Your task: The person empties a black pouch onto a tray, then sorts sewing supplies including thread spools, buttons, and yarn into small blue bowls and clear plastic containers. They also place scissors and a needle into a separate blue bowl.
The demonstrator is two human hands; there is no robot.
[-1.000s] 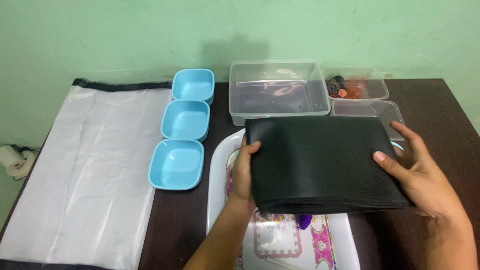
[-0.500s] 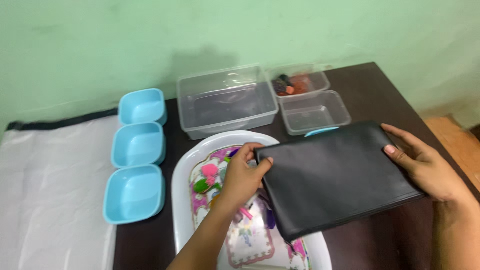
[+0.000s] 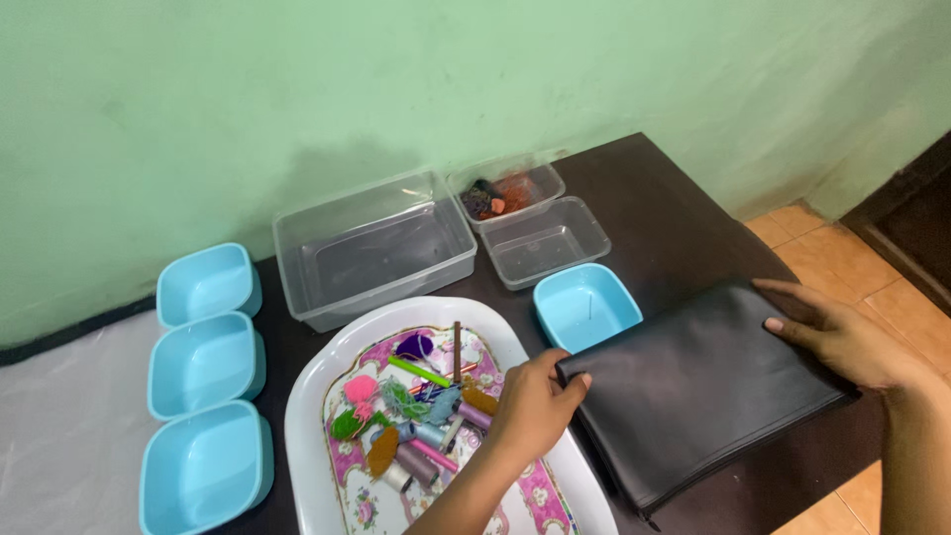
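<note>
Both grips pinch black pouch (image 3: pixel 708 391): left hand (image 3: pixel 530 406) near edge; right hand (image 3: pixel 842 337) far edge.

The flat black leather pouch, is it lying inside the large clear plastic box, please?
No, the flat black leather pouch is held by both hands beside the white tray, away from the box.
</note>
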